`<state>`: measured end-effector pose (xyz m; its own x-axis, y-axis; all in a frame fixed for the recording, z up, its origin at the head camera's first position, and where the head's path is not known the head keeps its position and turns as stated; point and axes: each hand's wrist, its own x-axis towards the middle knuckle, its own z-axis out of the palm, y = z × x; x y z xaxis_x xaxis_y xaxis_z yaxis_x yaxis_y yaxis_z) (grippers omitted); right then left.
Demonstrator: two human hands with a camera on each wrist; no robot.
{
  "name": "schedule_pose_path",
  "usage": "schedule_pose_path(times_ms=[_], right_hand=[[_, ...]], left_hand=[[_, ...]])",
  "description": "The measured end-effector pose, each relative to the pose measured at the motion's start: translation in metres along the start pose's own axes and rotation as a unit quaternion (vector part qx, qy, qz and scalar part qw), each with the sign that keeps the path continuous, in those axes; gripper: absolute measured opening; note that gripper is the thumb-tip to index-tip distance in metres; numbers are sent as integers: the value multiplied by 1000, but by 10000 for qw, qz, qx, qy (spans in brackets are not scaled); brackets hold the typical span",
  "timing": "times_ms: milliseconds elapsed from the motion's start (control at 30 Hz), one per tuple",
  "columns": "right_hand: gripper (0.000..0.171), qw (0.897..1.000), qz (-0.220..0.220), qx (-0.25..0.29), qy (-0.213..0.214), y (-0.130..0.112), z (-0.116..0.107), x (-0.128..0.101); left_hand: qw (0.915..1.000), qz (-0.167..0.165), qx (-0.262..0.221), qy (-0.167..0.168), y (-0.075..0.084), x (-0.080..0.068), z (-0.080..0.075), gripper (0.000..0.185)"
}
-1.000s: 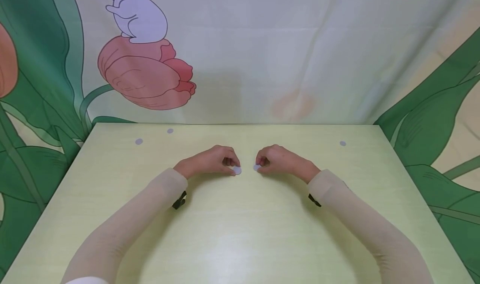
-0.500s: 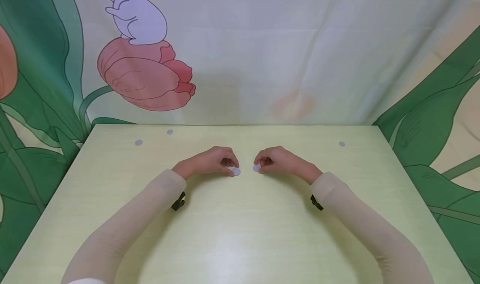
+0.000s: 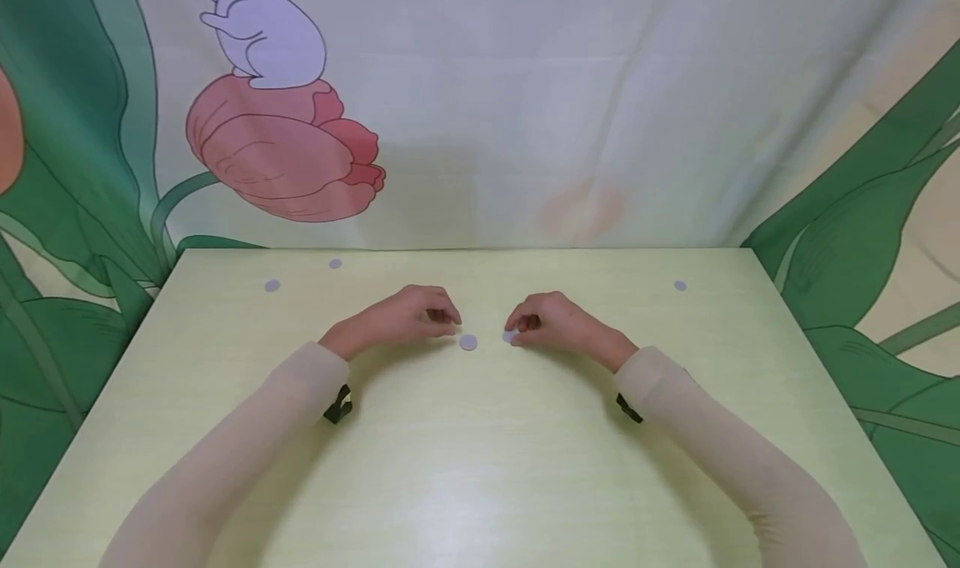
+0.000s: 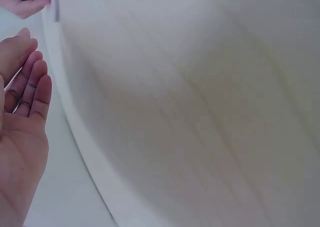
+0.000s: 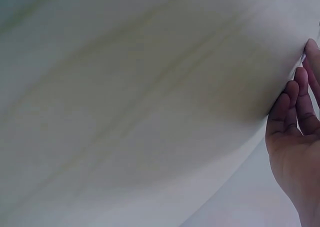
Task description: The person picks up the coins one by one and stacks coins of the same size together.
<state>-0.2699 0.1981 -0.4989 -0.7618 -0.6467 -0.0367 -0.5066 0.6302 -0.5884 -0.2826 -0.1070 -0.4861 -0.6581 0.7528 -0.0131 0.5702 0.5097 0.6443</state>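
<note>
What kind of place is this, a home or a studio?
Probably a staged recording corner, not a lived-in room: a printed tulip backdrop cloth hangs behind a pale green table, which carries only small grey discs near both hands.

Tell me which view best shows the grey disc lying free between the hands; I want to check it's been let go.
The head view: the grey disc lies on the table, just clear of the left hand. Neither wrist view shows it.

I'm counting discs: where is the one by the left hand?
In the head view the grey disc lies bare on the table mid-centre, just right of the left hand, not touching it.
</note>
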Motion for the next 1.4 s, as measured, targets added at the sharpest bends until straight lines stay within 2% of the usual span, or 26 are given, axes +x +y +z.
schedule_pose_path(times_ms=[167,433,667,767,900,1067,1233,1400], right_hand=[[14,9998,141,109,37,-2,-1,-3],[14,9987,321,370,108,0,1,-4],[14,9987,326,392,91,-1,0,-3],[15,9989,298,353,77,-2,-1,-3],[15,9993,289,227,16,-4,-2,-3],[14,9993,334,133,-25,-5,-2,-3],[13,9995,324,41,-26,-4,-1,-1],[14,9996,279,-34,-30,-3,-2,-1]], left_hand=[[9994,125,80,315,0,-19,-12,17],[9950,-228,104,969,-15,-59,-38,17],[9887,-436,447,1362,-29,-88,-57,17],[9853,-650,542,1483,-35,-100,-64,18],[9788,-1124,634,1591,-44,-115,-72,20],[9691,-1581,687,1762,-62,-135,-82,23],[9601,-1880,646,1967,-80,-153,-89,24],[9546,-2069,551,2069,-92,-165,-93,27]])
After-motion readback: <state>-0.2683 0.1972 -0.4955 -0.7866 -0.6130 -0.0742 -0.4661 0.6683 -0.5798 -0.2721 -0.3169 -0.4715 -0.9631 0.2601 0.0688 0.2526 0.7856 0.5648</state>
